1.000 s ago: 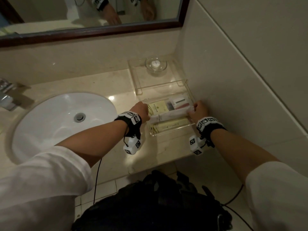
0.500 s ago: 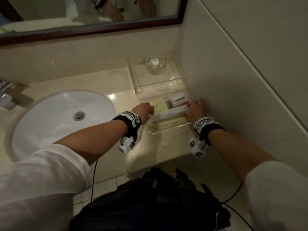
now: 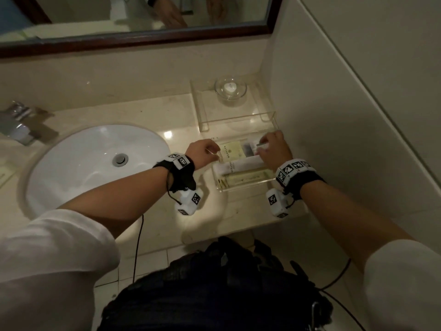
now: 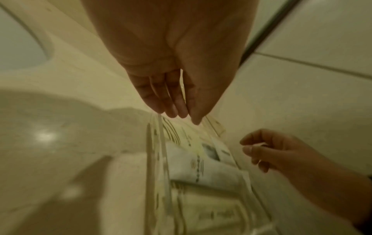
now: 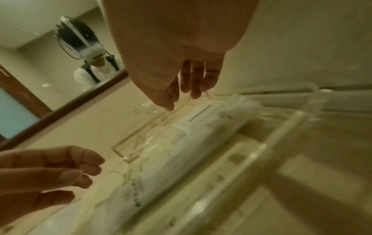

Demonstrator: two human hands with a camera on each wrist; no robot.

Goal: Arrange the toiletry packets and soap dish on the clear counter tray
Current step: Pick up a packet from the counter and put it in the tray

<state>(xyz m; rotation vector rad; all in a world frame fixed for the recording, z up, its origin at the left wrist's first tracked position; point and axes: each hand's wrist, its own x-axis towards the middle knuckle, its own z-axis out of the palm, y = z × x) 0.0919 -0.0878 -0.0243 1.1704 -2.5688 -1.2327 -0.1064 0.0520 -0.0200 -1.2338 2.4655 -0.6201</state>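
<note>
A clear tray (image 3: 245,187) by the right wall holds a long white packet (image 3: 238,164) lying across it, a square pale yellow packet (image 3: 232,151), a long yellow packet (image 3: 248,179) and a small white packet (image 3: 253,145). My left hand (image 3: 213,151) has its fingertips at the tray's far left corner and holds nothing (image 4: 179,114). My right hand (image 3: 267,145) hovers over the small white packet at the far right, fingers loosely bent and empty (image 5: 181,98). Behind it, a glass soap dish (image 3: 230,88) with a small white soap stands in a second clear tray (image 3: 202,108).
A white sink (image 3: 95,163) and a metal faucet (image 3: 19,123) lie to the left on the beige counter (image 3: 155,111). The tiled wall (image 3: 358,115) runs close along the trays' right side. A framed mirror (image 3: 143,10) hangs behind. A black bag (image 3: 214,295) sits below the counter edge.
Both hands have let go of the long white packet, which now lies across the tray. The right hand moved to the tray's far right, the left hand to its far left corner.
</note>
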